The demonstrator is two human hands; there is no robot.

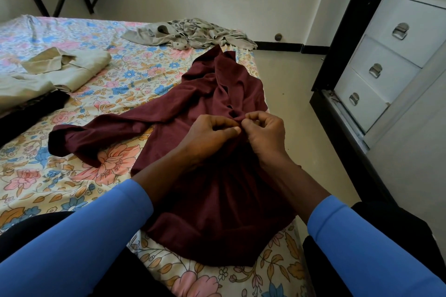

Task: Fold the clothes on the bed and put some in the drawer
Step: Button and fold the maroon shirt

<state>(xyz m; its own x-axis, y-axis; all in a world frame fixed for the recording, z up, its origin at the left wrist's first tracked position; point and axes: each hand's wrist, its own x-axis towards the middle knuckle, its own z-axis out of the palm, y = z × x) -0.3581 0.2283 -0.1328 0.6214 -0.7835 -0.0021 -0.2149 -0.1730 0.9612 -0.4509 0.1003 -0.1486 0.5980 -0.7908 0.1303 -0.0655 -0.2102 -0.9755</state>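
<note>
Left hand (210,135) and right hand (263,137) meet at frame centre, knuckles almost touching. We note that both have curled fingers, each pinching the same small raised fold of the maroon garment (217,200) between thumb and fingertips. Blue sleeves (84,243) cover both forearms.

Garment position: on the bed (96,176), right half, close to its edge at 3 o'clock. The long axis runs from 6 o'clock, nearest us, toward 12–1 o'clock. The broad end lies at 6 o'clock and the cloth narrows to a rumpled tip at 12 o'clock. One long sleeve (101,132) branches off toward 9 o'clock, ending in a blunt cuff. We cannot tell front from back.

Appearance: uniform dark maroon, matte, soft cloth, no print. It is smooth near us and bunched in deep creases beyond the hands.

Bed sheet: floral print in pink, blue and orange on cream.
- 10 o'clock: beige garment (72,70), folded to a rectangle, collar uppermost.
- 9 o'clock: black cloth (29,116) just beside the beige one.
- 12 o'clock: grey garment (193,34), crumpled, unfolded.
- 2–3 o'clock, off the bed: white drawers (386,67), three stacked fronts, each with a metal pull handle.
</note>
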